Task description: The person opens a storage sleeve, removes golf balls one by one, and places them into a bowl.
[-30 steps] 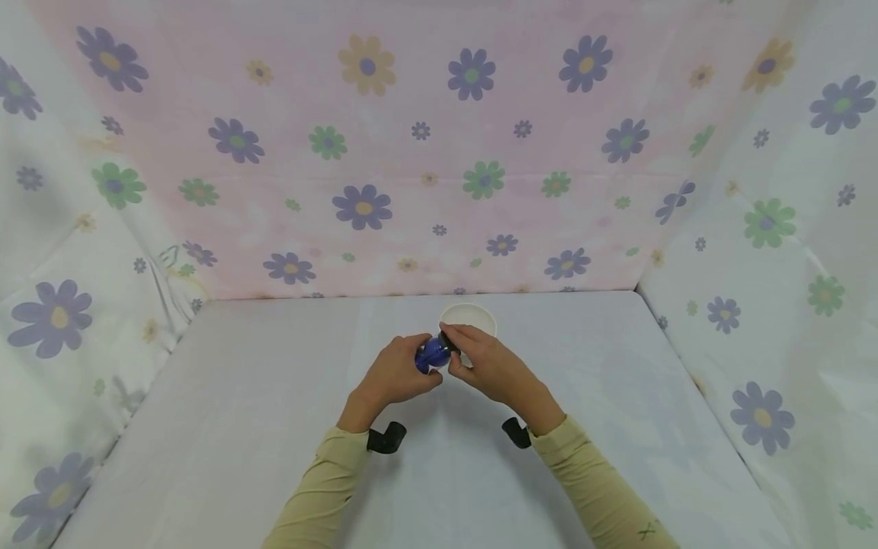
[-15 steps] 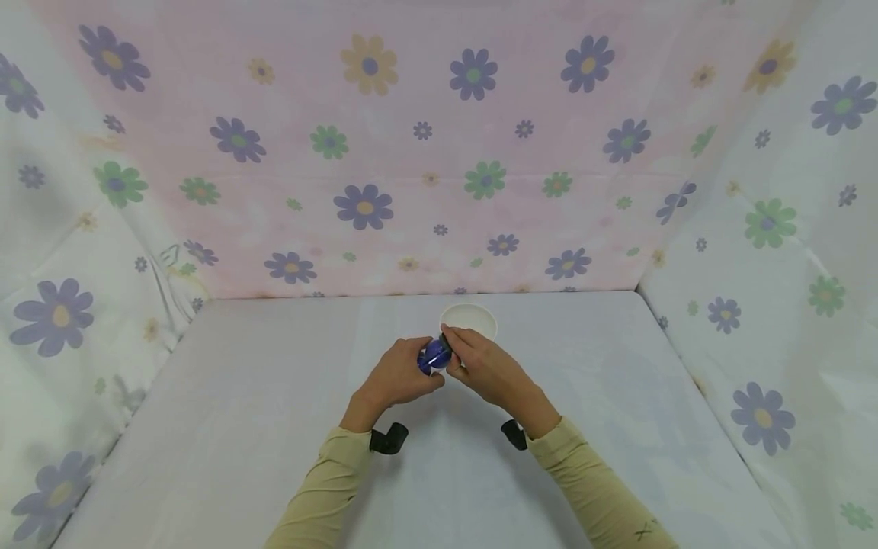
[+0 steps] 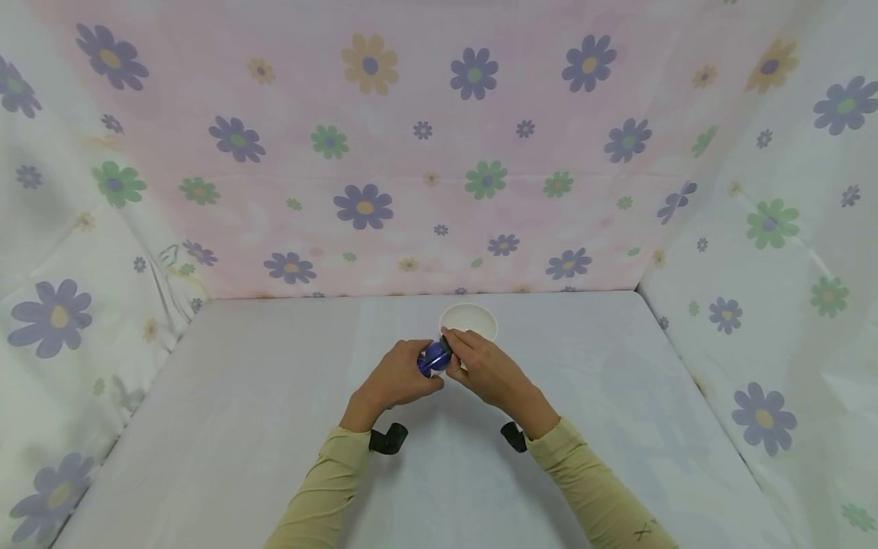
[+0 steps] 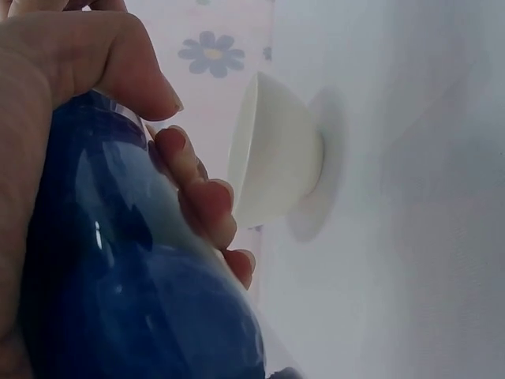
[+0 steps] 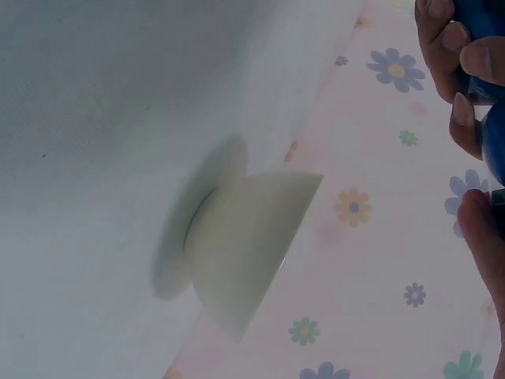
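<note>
Blue bottle [image 3: 435, 357] at mid-scene, near side of the bowl, held clear of the table and tilted, its dark cap [image 3: 447, 345] toward the right hand.

Left hand [image 3: 396, 375]: fingers curled round the bottle's body. Left wrist view has the glossy blue surface filling the lower left, fingertips showing along its far side.

Right hand [image 3: 492, 369]: fingers and thumb pinching the cap end. Much of the cap is hidden by them, so how it sits on the bottle cannot be told. Right wrist view catches only part of both hands and of the bottle, cut off at the frame edge.

White bowl [image 3: 469, 315]: upright on the table [image 3: 226, 427], just beyond the hands, toward the back edge. Both wrist views show a gap between it and the hands. From the head, the right hand overlaps its near rim and blocks part of it.

Black wrist pieces, one at the left wrist [image 3: 389, 439], one at the right [image 3: 514, 437]; both jut inward over the table, well apart from the bowl. Pale yellow-green sleeves [image 3: 318, 488], dark scribble on the right one.

Surround: pink flowered cloth [image 3: 405, 160] behind, whitish flowered cloth on both sides.
</note>
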A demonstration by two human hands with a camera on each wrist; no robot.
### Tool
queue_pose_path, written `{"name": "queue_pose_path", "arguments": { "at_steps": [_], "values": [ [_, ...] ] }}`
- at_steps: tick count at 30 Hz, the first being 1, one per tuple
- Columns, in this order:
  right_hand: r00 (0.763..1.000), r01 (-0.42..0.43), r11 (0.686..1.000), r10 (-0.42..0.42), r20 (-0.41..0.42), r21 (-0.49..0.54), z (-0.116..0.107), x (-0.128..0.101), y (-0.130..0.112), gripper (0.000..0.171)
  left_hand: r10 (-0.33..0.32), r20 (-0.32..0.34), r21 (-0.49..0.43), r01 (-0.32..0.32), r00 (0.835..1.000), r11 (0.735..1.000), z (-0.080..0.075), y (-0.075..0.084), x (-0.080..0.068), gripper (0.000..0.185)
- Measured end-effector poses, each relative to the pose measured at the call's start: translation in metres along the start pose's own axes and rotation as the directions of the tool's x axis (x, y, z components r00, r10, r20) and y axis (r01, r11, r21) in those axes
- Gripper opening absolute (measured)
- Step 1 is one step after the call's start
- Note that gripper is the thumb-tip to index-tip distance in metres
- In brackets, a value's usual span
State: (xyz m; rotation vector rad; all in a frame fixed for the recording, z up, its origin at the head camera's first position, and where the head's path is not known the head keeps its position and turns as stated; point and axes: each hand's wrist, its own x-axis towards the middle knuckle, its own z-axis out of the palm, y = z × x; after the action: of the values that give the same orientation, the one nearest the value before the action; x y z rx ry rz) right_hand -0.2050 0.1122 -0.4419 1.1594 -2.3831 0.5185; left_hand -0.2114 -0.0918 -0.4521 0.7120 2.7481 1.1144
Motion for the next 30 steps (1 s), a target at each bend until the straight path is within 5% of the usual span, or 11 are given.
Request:
{"name": "queue_pose_path", "arguments": {
  "at_steps": [4, 8, 21, 24, 30],
  "values": [
    [0.999, 0.002, 0.997, 0.001, -0.034, 0.082, 0.002, -0.004, 0.004, 0.048, 0.011, 0.006, 0.023, -0.011, 1.000, 1.000, -0.001, 0.000, 0.000, 0.031],
    [0.998, -0.054, 0.988, 0.051, 0.024, 0.147, 0.003, -0.006, 0.005, 0.050, -0.004, 0.011, 0.065, 0.003, 1.000, 0.998, -0.002, 0.002, -0.001, 0.031],
    [0.991, -0.107, 0.985, 0.094, 0.096, 0.135, 0.009, -0.009, 0.002, 0.047, -0.036, 0.060, 0.048, 0.033, 0.998, 0.998, 0.004, -0.001, 0.001, 0.027],
    [0.988, -0.146, 0.954, 0.127, 0.090, 0.261, 0.013, -0.011, 0.004, 0.047, -0.033, 0.068, 0.021, 0.031, 0.997, 0.999, 0.004, -0.001, 0.000, 0.027],
    [0.976, -0.211, 0.838, 0.209, 0.061, 0.503, 0.021, -0.013, 0.006, 0.046, -0.042, 0.066, 0.017, 0.041, 0.997, 0.999, 0.002, 0.001, -0.001, 0.030]
  ]
}}
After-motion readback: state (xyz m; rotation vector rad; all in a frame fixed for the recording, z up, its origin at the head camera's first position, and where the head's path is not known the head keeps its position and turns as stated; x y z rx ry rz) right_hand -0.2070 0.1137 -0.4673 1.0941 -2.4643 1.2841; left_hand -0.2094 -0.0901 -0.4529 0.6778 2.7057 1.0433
